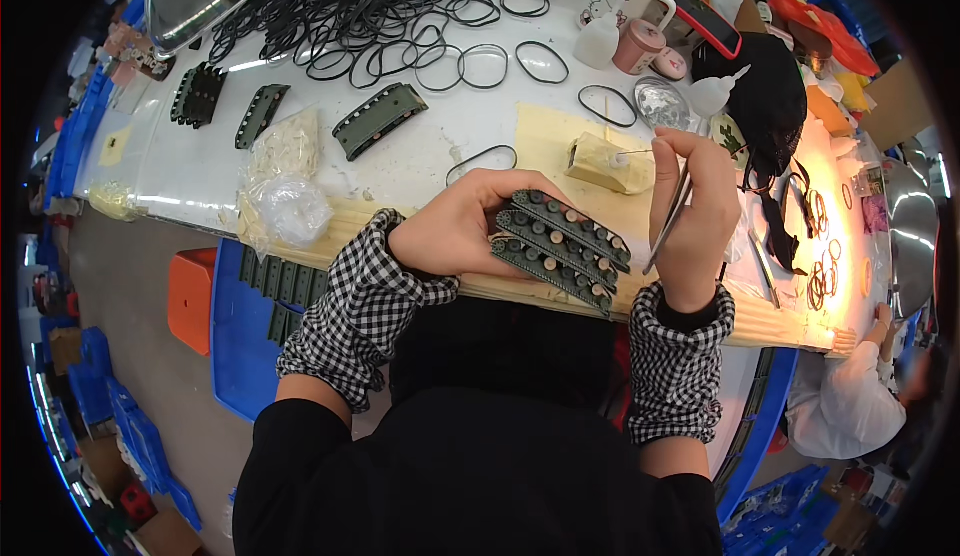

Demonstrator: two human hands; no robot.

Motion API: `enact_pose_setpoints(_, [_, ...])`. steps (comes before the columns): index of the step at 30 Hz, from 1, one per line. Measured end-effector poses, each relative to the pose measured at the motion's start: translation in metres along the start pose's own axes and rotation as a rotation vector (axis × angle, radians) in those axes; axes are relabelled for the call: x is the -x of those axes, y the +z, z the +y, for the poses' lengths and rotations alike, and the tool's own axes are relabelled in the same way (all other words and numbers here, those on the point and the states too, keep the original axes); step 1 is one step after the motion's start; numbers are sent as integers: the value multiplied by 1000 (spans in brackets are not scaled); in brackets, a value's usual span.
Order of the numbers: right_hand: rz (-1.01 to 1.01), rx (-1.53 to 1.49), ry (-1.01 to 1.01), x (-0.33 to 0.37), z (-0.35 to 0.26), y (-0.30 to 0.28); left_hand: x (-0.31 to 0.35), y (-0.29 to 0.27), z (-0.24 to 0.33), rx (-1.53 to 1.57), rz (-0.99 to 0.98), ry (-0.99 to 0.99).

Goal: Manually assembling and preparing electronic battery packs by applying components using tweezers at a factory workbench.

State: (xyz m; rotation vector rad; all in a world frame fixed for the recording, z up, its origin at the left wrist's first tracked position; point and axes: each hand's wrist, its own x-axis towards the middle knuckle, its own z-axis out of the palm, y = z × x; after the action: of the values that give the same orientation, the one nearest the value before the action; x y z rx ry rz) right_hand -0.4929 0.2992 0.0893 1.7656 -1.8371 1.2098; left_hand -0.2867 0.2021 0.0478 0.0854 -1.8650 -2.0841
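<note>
My left hand (455,224) is wrapped round several dark green toy tank wheel-and-track pieces (560,241), stacked side by side. Small round wheels run along them, some dark and some with tan centres. My right hand (695,216) is closed on slim metal tweezers (668,224), which slant down beside the stack without touching it. A thin needle-like line runs from near its fingertips to a tan, tape-wrapped block (608,164) with a white spot; what it belongs to is unclear. Between the hands and the pile behind lies a single black rubber loop (482,161).
Black rubber loops (330,16) are heaped at the back. Green toy hull pieces (380,121) and a clear plastic bag (288,201) lie left. A mug (625,1), a pink jar (638,46) and a lit lamp area crowd the right. A blue tray (240,356) sits below the table edge.
</note>
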Motion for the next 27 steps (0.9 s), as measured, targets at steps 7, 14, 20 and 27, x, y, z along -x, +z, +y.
enact_pose_setpoints(7, [-122,9,28,4,7,5,6,-3,10,-53,295,136])
enact_pose_setpoints(14, [-254,-397,-32,-5,-22,-28,14,-2,44,-432,323,105])
enact_pose_setpoints(20, [-415,-455,-126,2,-42,-18,4,6,74,-723,224,121])
enact_pose_setpoints(27, [-195,-888,217,25,-42,6,0,28,59,-238,400,212])
